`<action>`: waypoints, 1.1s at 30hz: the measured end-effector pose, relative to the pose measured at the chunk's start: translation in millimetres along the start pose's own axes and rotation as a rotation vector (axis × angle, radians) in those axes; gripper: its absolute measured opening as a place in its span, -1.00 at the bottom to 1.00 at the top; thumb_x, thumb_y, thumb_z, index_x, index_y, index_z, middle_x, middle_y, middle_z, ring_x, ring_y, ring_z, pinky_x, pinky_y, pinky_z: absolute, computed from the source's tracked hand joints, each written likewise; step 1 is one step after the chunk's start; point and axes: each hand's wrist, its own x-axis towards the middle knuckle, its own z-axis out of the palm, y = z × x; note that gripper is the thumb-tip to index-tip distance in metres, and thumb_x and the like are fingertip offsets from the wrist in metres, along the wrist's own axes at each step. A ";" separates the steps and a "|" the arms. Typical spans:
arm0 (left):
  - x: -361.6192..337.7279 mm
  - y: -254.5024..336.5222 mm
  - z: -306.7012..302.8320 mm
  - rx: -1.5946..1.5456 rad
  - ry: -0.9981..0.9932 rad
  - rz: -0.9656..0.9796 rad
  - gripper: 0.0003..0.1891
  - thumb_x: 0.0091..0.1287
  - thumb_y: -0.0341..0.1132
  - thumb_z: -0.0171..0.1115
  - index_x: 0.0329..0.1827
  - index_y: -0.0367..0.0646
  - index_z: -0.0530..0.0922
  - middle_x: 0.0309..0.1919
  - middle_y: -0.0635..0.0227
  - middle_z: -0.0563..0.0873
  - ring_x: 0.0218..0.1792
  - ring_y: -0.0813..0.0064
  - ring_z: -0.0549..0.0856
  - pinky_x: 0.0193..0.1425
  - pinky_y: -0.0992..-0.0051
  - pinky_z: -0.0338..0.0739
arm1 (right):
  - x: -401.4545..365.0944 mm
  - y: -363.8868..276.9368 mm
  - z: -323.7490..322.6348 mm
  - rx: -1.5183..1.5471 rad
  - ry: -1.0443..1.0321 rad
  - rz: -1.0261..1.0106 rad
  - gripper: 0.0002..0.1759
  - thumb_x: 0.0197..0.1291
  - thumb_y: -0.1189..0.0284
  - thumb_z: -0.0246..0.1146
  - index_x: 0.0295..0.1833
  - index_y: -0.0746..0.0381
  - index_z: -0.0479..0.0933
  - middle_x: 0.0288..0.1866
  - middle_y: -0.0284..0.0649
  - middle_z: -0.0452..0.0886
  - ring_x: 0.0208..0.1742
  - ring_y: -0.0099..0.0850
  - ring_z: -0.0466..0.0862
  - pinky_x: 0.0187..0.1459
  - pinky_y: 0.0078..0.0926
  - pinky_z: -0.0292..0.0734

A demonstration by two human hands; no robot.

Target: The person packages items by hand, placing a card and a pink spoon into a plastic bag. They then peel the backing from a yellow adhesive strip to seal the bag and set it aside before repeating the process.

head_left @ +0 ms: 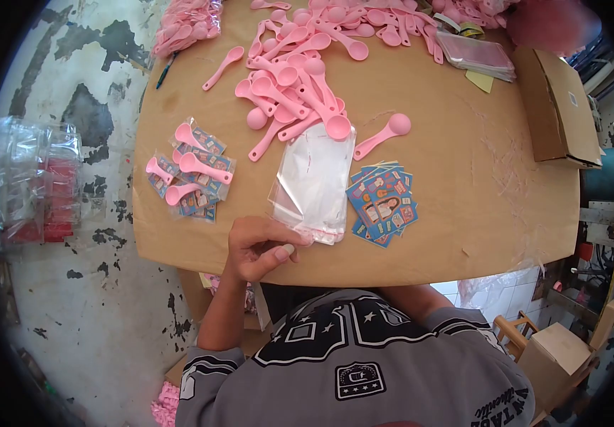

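Observation:
My left hand (261,249) rests at the near edge of the brown table (463,185), thumb and fingers pinched on the lower corner of a stack of clear plastic bags (314,178). Right of the bags lies a small stack of blue printed cards (384,203). A heap of loose pink spoons (296,78) lies behind the bags, and one single spoon (383,135) lies apart to the right. Several filled packets, each with a spoon and a card (193,174), lie to the left. My right forearm goes under the table edge, so that hand is hidden.
A cardboard box (556,107) stands at the table's right side. More clear bags (479,55) lie at the back right. A bag of pink spoons (186,25) sits at the back left. Plastic-wrapped packs (33,185) lie on the floor to the left.

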 end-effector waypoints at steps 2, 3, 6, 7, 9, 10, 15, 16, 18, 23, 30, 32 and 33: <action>1.4 -2.8 -2.5 0.016 0.016 -0.022 -0.73 0.35 -0.41 0.30 -0.03 -0.45 0.78 -0.18 0.02 0.88 -0.38 0.38 0.84 -0.28 0.47 0.77 | -0.9 -1.5 -2.6 0.010 -0.021 -0.002 -0.42 0.55 0.06 0.13 0.22 0.38 0.68 0.29 0.10 0.72 0.33 0.04 0.67 0.37 0.00 0.51; 1.6 -2.6 -2.4 0.025 0.023 -0.034 -0.73 0.36 -0.40 0.30 -0.02 -0.45 0.78 -0.18 0.02 0.88 -0.38 0.38 0.84 -0.27 0.47 0.77 | -2.1 -2.9 -1.7 0.015 -0.032 -0.001 -0.42 0.55 0.06 0.13 0.23 0.38 0.68 0.29 0.10 0.72 0.33 0.04 0.67 0.37 0.00 0.51; 3.8 0.4 1.3 -0.003 0.074 -0.123 -0.72 0.38 -0.39 0.31 -0.01 -0.45 0.78 -0.22 0.05 0.87 -0.36 0.41 0.84 -0.25 0.47 0.77 | -4.7 -6.7 -8.2 0.030 -0.053 -0.001 -0.42 0.55 0.06 0.13 0.23 0.38 0.68 0.29 0.10 0.72 0.33 0.03 0.67 0.37 0.00 0.51; 4.5 0.2 1.5 -0.006 0.075 -0.146 -0.72 0.39 -0.39 0.31 0.00 -0.44 0.78 -0.23 0.07 0.87 -0.35 0.42 0.84 -0.24 0.48 0.77 | -6.8 -9.5 -9.2 0.037 -0.061 -0.006 -0.42 0.55 0.06 0.13 0.23 0.38 0.68 0.30 0.10 0.72 0.33 0.03 0.67 0.38 0.00 0.50; 2.6 -0.9 3.6 -0.018 0.077 -0.199 -0.72 0.39 -0.39 0.32 0.01 -0.44 0.78 -0.26 0.10 0.86 -0.35 0.44 0.83 -0.23 0.49 0.76 | -11.5 -11.5 -12.8 0.046 -0.076 -0.007 -0.42 0.55 0.06 0.13 0.23 0.38 0.68 0.30 0.10 0.72 0.34 0.03 0.67 0.38 0.00 0.50; 0.9 0.6 4.6 0.012 0.058 -0.238 -0.71 0.39 -0.37 0.31 0.00 -0.44 0.78 -0.25 0.06 0.86 -0.35 0.41 0.83 -0.24 0.47 0.75 | -14.0 -11.9 -13.0 0.050 -0.078 -0.009 -0.42 0.55 0.06 0.13 0.23 0.38 0.68 0.30 0.10 0.72 0.34 0.03 0.67 0.38 0.00 0.50; 3.7 -1.5 4.5 0.034 0.037 -0.253 -0.72 0.39 -0.39 0.32 0.01 -0.43 0.79 -0.29 0.12 0.85 -0.35 0.46 0.82 -0.23 0.52 0.73 | -17.1 -11.7 -11.2 0.052 -0.093 -0.014 -0.42 0.55 0.07 0.13 0.24 0.38 0.68 0.31 0.10 0.71 0.34 0.03 0.66 0.38 0.00 0.50; 3.9 -1.7 4.2 0.032 0.039 -0.236 -0.72 0.38 -0.39 0.32 0.01 -0.43 0.79 -0.28 0.11 0.86 -0.36 0.45 0.82 -0.24 0.52 0.74 | -17.3 -12.6 -10.0 0.051 -0.089 -0.019 -0.42 0.55 0.07 0.13 0.24 0.38 0.68 0.31 0.10 0.71 0.35 0.03 0.66 0.38 0.00 0.50; 3.9 -1.0 5.1 0.024 0.051 -0.200 -0.72 0.38 -0.38 0.32 0.00 -0.43 0.79 -0.27 0.08 0.86 -0.37 0.44 0.83 -0.25 0.51 0.74 | -15.7 -11.6 -8.6 0.047 -0.083 -0.032 -0.42 0.55 0.07 0.13 0.24 0.38 0.67 0.31 0.10 0.71 0.35 0.03 0.66 0.38 0.00 0.50; 2.6 -3.4 3.8 0.082 0.062 -0.051 -0.69 0.40 -0.28 0.30 -0.05 -0.41 0.79 -0.24 0.02 0.88 -0.42 0.41 0.82 -0.30 0.49 0.73 | -10.4 -7.3 -3.3 0.041 -0.042 -0.056 -0.42 0.55 0.07 0.13 0.24 0.38 0.67 0.32 0.10 0.71 0.36 0.03 0.66 0.39 0.00 0.49; -7.8 -9.9 7.5 0.169 0.182 0.122 -0.60 0.47 -0.15 0.28 -0.11 -0.43 0.78 -0.41 0.10 0.81 -0.50 0.42 0.76 -0.40 0.48 0.64 | -32.7 14.9 5.4 0.033 0.044 -0.084 -0.42 0.56 0.07 0.13 0.25 0.38 0.67 0.33 0.10 0.70 0.37 0.02 0.65 0.39 0.00 0.49; -10.3 -8.6 11.8 0.173 0.249 0.136 -0.58 0.51 -0.14 0.26 -0.13 -0.46 0.77 -0.50 0.18 0.74 -0.51 0.45 0.73 -0.42 0.50 0.60 | -48.1 33.0 8.5 0.030 0.084 -0.080 -0.42 0.56 0.07 0.13 0.25 0.38 0.67 0.34 0.09 0.70 0.37 0.02 0.65 0.40 0.00 0.49; -12.6 -9.5 13.5 0.163 0.276 0.126 -0.59 0.51 -0.15 0.26 -0.13 -0.46 0.77 -0.50 0.19 0.74 -0.51 0.46 0.73 -0.42 0.51 0.60 | -59.4 44.9 7.8 0.027 0.109 -0.072 -0.43 0.56 0.07 0.13 0.25 0.38 0.67 0.34 0.09 0.70 0.37 0.02 0.65 0.40 0.00 0.48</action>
